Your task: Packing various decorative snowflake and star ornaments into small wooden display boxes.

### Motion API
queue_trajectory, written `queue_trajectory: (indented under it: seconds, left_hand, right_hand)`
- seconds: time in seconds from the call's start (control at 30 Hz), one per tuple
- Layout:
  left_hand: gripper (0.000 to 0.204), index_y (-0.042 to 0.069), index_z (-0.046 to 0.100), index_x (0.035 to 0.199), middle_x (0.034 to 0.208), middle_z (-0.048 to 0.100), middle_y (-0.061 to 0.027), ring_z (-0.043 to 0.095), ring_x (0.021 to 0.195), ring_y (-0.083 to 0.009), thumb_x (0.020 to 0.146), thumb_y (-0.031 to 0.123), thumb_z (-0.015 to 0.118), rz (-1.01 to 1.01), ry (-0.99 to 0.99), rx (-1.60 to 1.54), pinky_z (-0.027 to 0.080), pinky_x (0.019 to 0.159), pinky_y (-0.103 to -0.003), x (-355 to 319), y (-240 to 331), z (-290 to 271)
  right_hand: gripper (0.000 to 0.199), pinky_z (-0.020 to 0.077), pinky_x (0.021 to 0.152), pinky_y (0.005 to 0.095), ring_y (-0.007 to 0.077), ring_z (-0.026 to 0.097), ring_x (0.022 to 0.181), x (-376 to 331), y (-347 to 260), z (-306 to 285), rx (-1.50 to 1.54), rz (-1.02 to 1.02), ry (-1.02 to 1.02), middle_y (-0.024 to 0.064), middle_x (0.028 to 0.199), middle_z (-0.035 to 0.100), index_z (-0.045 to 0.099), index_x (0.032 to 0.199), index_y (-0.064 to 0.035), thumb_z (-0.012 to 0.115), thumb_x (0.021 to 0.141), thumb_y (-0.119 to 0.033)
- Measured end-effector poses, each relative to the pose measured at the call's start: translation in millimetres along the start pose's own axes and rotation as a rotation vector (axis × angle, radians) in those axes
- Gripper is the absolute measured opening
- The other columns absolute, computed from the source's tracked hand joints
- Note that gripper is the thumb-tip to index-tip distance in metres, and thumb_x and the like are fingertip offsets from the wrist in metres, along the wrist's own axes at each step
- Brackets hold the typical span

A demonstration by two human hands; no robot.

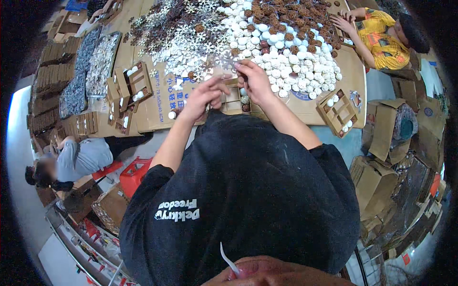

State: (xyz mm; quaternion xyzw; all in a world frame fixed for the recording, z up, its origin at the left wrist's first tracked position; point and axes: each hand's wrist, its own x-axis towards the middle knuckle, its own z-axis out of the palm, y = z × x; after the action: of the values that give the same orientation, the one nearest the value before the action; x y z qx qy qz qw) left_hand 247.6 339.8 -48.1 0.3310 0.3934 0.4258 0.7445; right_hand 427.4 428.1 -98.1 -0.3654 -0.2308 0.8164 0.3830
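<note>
My left hand (204,99) is over the left side of a divided wooden box (232,106), its fingers loosely stretched toward the right. My right hand (255,82) is above the box's right side, thumb and fingertips pinched together. What the pinch holds is too small and blurred to name. Patterned balls (245,100) sit in the box's right-hand compartments; my hands hide part of the box. Just beyond my fingers lies a pile of pale flat pieces (183,59), with white balls (298,71) heaped to the right.
Brown woven balls (286,14) and wooden snowflakes (191,31) cover the far table. Partly filled boxes stand left (139,86) and right (338,113). Trays of small pieces (102,64) lie farther left. A person in yellow (381,40) works at the right; another in grey (88,157) sits left.
</note>
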Motion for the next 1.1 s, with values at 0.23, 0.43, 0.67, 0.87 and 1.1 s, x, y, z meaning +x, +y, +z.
queue_trajectory:
  seconds: [0.23,0.43,0.67,0.87,1.1]
  left_hand:
    - [0.054,0.007,0.042,0.146,0.094,0.062,-0.0043,0.047,0.068,-0.0074,0.093,0.007,0.056,-0.029,0.197,0.080,0.042,0.061,-0.022,4,-27,8]
    - [0.046,0.005,0.045,0.141,0.086,0.055,-0.0002,0.045,0.066,-0.0062,0.099,0.020,0.057,0.115,0.542,0.163,0.043,0.061,-0.023,15,-18,15]
    - [0.021,0.005,0.055,0.116,0.078,0.047,0.0028,0.045,0.067,-0.0088,0.103,0.021,0.050,0.115,0.420,-0.380,0.043,0.065,-0.027,23,-40,16]
    - [0.044,0.004,0.056,0.122,0.105,0.060,-0.0036,0.042,0.065,-0.0097,0.099,0.041,0.055,0.114,0.435,-0.503,0.041,0.062,-0.025,20,-22,19]
    - [0.037,0.004,0.060,0.118,0.099,0.060,-0.0044,0.044,0.061,-0.0088,0.101,0.036,0.053,0.044,0.491,-0.519,0.041,0.059,-0.028,21,-26,-6]
  right_hand:
    - [0.018,0.0391,0.054,0.0230,0.0068,0.047,0.061,-6,7,4,0.157,0.119,0.102,-0.0036,0.081,0.056,0.060,0.106,-0.0069,0.067,0.093,-0.017]
    - [0.016,0.0379,0.056,0.0225,0.0067,0.048,0.064,-14,6,11,0.203,0.126,-0.083,-0.0021,0.086,0.060,0.064,0.104,-0.0046,0.067,0.093,-0.016]
    - [0.018,0.0356,0.051,0.0213,0.0050,0.044,0.057,-18,9,19,0.131,0.108,-0.086,-0.0011,0.078,0.060,0.065,0.103,-0.0007,0.067,0.093,-0.015]
    - [0.024,0.0347,0.050,0.0191,0.0031,0.046,0.057,-24,5,18,0.011,0.057,0.042,-0.0029,0.079,0.063,0.068,0.108,-0.0009,0.070,0.092,-0.019]
    - [0.023,0.0395,0.050,0.0208,0.0029,0.050,0.063,-21,8,15,-0.215,-0.093,0.106,-0.0033,0.075,0.062,0.072,0.104,-0.0019,0.071,0.090,-0.021]
